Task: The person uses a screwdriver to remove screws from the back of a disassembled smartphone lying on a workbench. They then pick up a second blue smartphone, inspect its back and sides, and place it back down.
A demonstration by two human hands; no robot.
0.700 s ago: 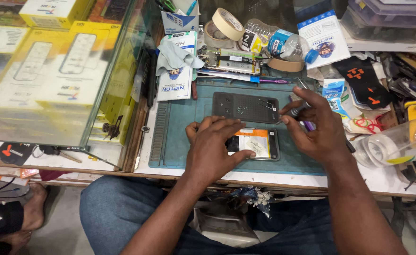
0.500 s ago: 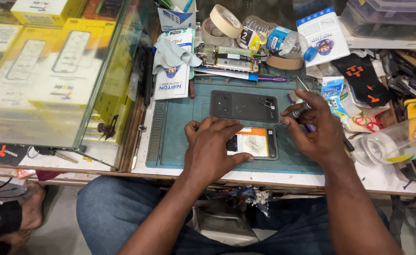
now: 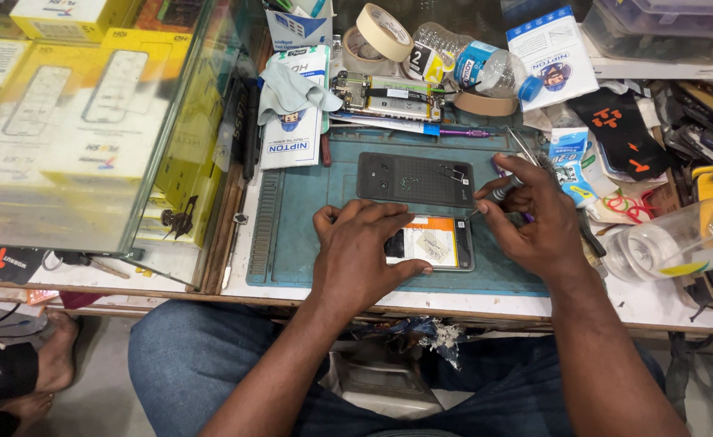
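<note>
Opened phone (image 3: 436,243), centre of blue mat (image 3: 292,235): left hand (image 3: 364,255) lying flat, pinning it; right hand (image 3: 534,214), at three o'clock, pinching a screwdriver (image 3: 498,193). Tip wants seating squarely, pressure light.

The left hand (image 3: 360,255) is laid flat, palm down, with its fingers (image 3: 373,212) spread and pointed away to the far side and its thumb stretched right. The right hand (image 3: 530,218) is curled, fingertips pinched together toward the left. Both forearms are extended from the near edge, bare to the wrist.
</note>
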